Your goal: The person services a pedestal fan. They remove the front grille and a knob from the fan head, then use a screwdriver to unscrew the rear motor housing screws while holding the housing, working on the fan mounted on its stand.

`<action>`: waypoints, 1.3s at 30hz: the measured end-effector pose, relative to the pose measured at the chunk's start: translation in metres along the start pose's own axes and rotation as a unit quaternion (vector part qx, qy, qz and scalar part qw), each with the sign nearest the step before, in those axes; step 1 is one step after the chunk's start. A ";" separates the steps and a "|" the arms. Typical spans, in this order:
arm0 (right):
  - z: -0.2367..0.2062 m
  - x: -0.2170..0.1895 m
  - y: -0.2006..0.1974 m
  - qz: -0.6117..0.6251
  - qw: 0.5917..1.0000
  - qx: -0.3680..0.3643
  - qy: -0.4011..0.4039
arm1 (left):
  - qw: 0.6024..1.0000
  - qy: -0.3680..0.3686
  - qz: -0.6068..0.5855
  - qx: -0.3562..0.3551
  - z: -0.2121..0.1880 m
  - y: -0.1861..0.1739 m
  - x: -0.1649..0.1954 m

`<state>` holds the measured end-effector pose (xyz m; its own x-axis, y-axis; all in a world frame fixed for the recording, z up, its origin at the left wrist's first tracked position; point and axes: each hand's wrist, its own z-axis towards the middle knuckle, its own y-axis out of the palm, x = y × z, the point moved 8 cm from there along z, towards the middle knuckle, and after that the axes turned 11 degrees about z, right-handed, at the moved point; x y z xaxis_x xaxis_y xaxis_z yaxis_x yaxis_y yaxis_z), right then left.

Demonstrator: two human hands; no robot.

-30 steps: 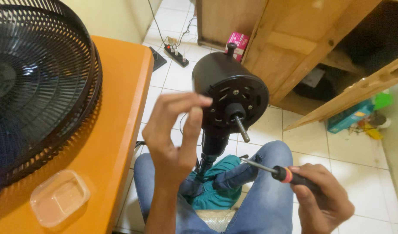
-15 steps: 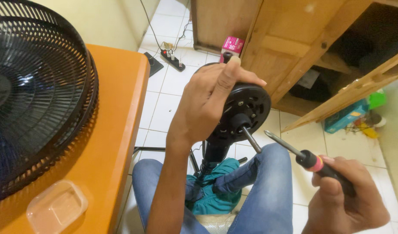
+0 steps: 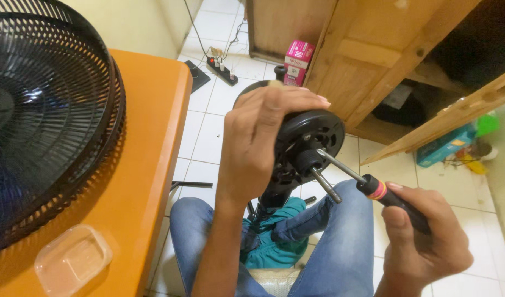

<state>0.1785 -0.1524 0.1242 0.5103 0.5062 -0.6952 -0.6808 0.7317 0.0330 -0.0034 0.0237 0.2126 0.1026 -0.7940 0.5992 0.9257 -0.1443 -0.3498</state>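
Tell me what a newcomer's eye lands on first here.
At centre, the left hand grips a black fan motor housing while the right hand drives a screwdriver into its face. At left, a black fan grille rests on an orange table.

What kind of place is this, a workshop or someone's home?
Probably a room at home: white tiled floor, a wooden cupboard, a power strip and an orange table holding fan guards.

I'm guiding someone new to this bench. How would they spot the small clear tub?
Start at the orange table on the left, under the big black fan grille. At the table's near corner sits the tub. It is shallow, see-through and rounded, the only clear thing there.
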 end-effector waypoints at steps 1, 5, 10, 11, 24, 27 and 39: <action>0.000 -0.001 0.002 0.000 1.000 -0.002 0.003 | 1.000 -0.006 -0.009 0.016 -0.005 -0.002 -0.005; 0.002 -0.004 0.011 0.000 1.000 -0.011 0.009 | 0.993 -0.051 -0.050 0.091 -0.043 0.005 -0.034; 0.003 -0.005 0.010 -0.009 0.999 -0.004 0.033 | 0.981 -0.108 -0.116 0.109 -0.099 0.039 -0.087; 0.003 -0.005 0.010 -0.007 0.999 -0.004 0.035 | 0.975 -0.157 -0.139 0.073 -0.112 0.050 -0.101; -0.009 -0.004 0.021 0.013 0.999 0.011 0.030 | 0.961 -0.229 -0.140 0.072 -0.149 0.076 -0.141; -0.019 -0.004 0.029 -0.004 1.000 0.010 0.023 | 0.964 -0.217 -0.123 0.091 -0.155 0.071 -0.146; -0.011 -0.002 0.021 -0.013 0.999 0.016 0.026 | 0.950 -0.273 0.005 0.153 -0.165 0.069 -0.130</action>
<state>0.1574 -0.1428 0.1187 0.4997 0.4631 -0.7320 -0.6497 0.7593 0.0369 -0.0129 0.0196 -0.0078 0.2081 -0.3572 0.9105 0.9776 0.1054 -0.1821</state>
